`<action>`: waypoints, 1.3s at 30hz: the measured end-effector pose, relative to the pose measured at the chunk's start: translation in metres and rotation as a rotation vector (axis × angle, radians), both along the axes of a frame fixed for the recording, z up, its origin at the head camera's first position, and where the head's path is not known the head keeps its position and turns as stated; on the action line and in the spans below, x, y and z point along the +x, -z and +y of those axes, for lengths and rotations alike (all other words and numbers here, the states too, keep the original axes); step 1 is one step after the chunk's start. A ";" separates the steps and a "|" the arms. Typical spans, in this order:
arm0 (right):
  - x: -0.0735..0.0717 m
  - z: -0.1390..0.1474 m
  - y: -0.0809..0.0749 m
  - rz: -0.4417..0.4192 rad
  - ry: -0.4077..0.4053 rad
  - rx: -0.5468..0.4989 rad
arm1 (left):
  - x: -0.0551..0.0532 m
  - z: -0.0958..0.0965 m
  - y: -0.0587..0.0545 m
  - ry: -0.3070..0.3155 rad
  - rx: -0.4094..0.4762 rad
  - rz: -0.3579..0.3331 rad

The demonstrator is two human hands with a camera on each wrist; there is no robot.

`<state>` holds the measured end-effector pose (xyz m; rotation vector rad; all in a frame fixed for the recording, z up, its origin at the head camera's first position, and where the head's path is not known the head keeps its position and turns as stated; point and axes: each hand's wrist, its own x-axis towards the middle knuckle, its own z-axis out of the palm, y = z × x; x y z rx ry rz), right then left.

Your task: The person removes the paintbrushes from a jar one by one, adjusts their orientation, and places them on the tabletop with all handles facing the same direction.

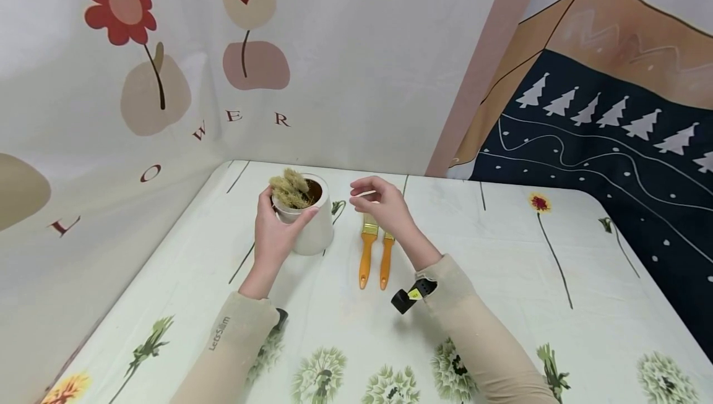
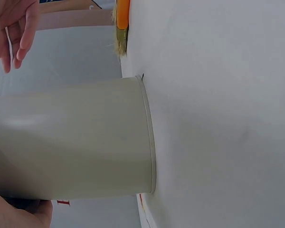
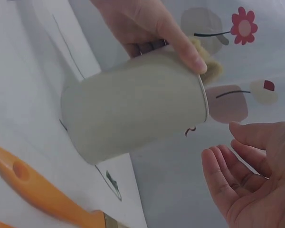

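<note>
A white flowerpot (image 1: 313,231) is near the back of the table, its base at the cloth. Fluffy dried grass heads (image 1: 289,189) lean over its left side, and its inside looks brown. My left hand (image 1: 272,229) grips the pot near the rim from the left, with the thumb across the front. Right of the pot, my right hand (image 1: 387,206) is raised over two paintbrushes, fingers loosely bent and nothing between them. One paintbrush (image 1: 365,255) with an orange handle lies beside a second paintbrush (image 1: 385,262); the right hand hides part of their bristles.
A white tablecloth (image 1: 479,249) printed with flowers and stems covers the table. Behind it hangs a light curtain (image 1: 356,82) with printed flowers and letters. A dark printed cloth (image 1: 585,138) with white trees is at the right.
</note>
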<state>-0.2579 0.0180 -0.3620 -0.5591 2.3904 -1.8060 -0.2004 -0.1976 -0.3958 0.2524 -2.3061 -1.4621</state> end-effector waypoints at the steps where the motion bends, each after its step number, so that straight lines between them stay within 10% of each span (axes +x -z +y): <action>1: 0.001 -0.001 -0.001 0.005 -0.004 0.000 | 0.000 0.000 0.000 -0.001 0.001 -0.002; 30: 0.017 -0.043 -0.011 0.118 -0.254 -0.102 | -0.001 0.001 0.002 0.026 0.003 0.008; 39: 0.018 -0.052 -0.008 0.281 -0.221 0.085 | -0.001 -0.001 0.002 0.020 -0.011 0.013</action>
